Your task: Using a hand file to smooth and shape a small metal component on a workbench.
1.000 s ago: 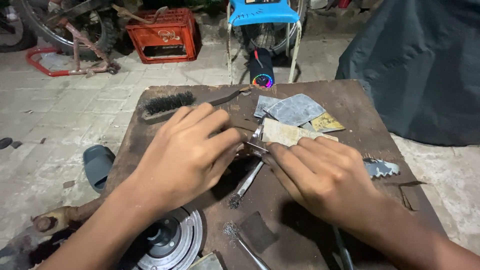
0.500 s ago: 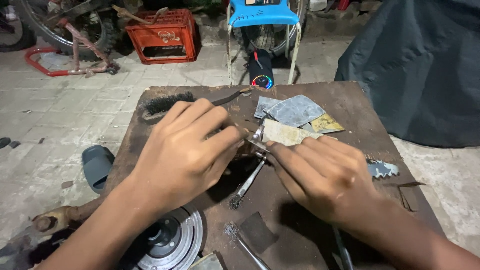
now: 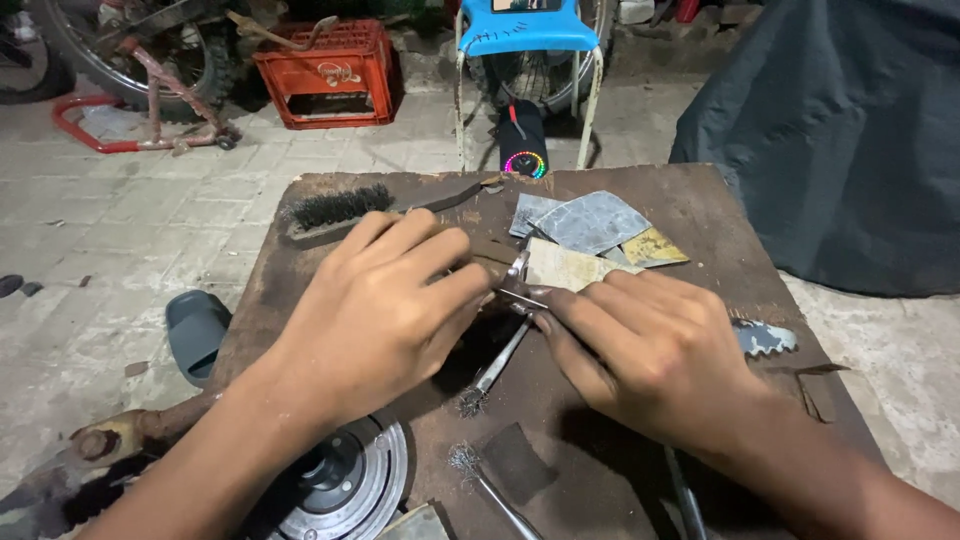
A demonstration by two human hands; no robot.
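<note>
Filling most of the view, a dark, stained wooden counter (image 3: 700, 200) stands on a paved floor (image 3: 120, 230), with a black cover (image 3: 830, 130) draped at the far right. Beyond its far edge sit a blue stool (image 3: 525, 28), a red crate (image 3: 325, 72) and a small black speaker (image 3: 523, 140) with a ring of coloured lights. At the near left corner lies a round metal disc (image 3: 345, 485). The left hand (image 3: 385, 310) and right hand (image 3: 650, 350) meet at the middle of the counter, both curled palm-down with fingers closed around a small shiny metal part (image 3: 517, 283) pinched between their fingertips. Under them a thin wire brush (image 3: 492, 368) lies slanted, its bristles towards the near edge; a second one (image 3: 485, 480) lies nearer the edge, beside a dark square scrap (image 3: 515, 462). A long black-bristled brush (image 3: 345, 210) rests along the far left edge. Worn sheets of sandpaper (image 3: 590, 222) overlap just beyond the hands, and a toothed metal piece (image 3: 765, 340) pokes out to the right of the right hand.
</note>
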